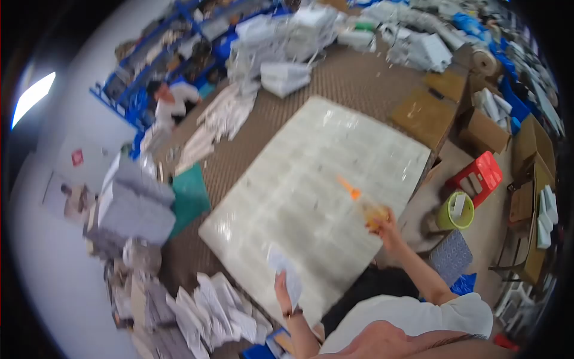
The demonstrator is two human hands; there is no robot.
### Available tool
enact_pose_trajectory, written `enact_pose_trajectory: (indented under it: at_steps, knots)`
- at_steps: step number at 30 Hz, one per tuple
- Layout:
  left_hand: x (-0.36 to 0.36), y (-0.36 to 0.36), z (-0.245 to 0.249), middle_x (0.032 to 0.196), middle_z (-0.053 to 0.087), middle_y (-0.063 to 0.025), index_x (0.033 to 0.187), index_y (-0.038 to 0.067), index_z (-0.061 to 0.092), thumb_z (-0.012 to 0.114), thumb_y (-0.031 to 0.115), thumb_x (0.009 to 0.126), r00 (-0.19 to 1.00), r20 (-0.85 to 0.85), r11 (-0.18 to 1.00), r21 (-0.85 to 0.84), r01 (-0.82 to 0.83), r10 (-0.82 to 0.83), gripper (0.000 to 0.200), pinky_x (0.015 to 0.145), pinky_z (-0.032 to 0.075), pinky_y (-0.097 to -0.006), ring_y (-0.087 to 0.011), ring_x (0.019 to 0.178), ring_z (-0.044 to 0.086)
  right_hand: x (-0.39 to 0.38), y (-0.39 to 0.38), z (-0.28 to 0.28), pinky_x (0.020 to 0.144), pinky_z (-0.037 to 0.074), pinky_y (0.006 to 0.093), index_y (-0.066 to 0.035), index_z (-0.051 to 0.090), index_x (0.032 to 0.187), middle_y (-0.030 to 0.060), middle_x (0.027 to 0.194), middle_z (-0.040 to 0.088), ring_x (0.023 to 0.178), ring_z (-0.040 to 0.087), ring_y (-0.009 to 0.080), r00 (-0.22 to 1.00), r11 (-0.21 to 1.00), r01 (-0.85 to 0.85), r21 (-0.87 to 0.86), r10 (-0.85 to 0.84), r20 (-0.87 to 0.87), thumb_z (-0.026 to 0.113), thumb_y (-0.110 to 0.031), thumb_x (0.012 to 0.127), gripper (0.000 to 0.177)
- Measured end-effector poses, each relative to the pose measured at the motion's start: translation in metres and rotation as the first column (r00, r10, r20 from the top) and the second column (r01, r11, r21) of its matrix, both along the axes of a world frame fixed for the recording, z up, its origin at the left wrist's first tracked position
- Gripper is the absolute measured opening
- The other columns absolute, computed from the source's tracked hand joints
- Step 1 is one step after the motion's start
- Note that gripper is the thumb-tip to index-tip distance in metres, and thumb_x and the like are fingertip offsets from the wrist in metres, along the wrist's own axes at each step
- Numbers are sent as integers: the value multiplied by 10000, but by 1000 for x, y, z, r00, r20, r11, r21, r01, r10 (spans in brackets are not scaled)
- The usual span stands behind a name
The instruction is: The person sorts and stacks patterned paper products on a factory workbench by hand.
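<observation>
In my right hand point(385, 228) is a clear squeeze bottle point(372, 213) with a yellowish liquid inside and an orange nozzle point(351, 189) that points away from me over the board. My fingers wrap around its lower part. My left hand point(283, 291), with a band at the wrist, grips a thin white piece point(292, 278) that looks like a sheet of paper or cloth. Both hands are above a large pale board point(311, 179), which has shiny wet-looking patches on its surface.
Stacks of white pieces point(209, 311) lie to the left, near bulky wrapped blocks point(137, 200). White bundles point(287, 36) are heaped at the far side. On the right stand a red stool point(476, 178), a yellow-green bin point(455, 211) and cardboard boxes point(484, 128). Another person point(173, 102) is at the far left.
</observation>
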State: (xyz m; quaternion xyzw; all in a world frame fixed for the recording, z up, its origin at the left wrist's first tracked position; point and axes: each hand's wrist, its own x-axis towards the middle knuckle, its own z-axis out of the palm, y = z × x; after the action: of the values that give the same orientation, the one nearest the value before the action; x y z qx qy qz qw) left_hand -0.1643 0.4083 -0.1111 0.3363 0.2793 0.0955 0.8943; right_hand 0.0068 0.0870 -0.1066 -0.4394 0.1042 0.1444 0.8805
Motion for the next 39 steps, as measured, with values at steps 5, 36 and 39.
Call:
enact_pose_trajectory:
  at_steps: [5,36,39]
  knots:
    - [20,-24,8,1150,629,-51,1289,30,496,631,30,879,995,-40,983,165,-83,91,432,910,465,-286,-152,1012,601,-2,0,27,653,499,283,-125,393,1337,65,1087,589,804,621,186,998,995,0,-99,6,67,639,-117,876,522]
    - [-135,-2,-130,1290,484,-282,1466,-18,203,773,306,779,702,-571,658,728,194,425,950,920,471,-385,-316,1075,577,5,-20,-5,687,513,282,-71,531,1171,63,969,620,819,635,185,973,990,11,142,22,-230,674,-348,873,431]
    - [-196,-5,-145,1256,533,-251,1411,-7,330,830,287,676,521,-672,598,728,335,527,936,898,489,-420,-336,1129,560,9,-32,4,706,514,289,-68,542,1171,65,991,628,842,637,187,959,978,61,199,-2,-284,662,-416,869,475]
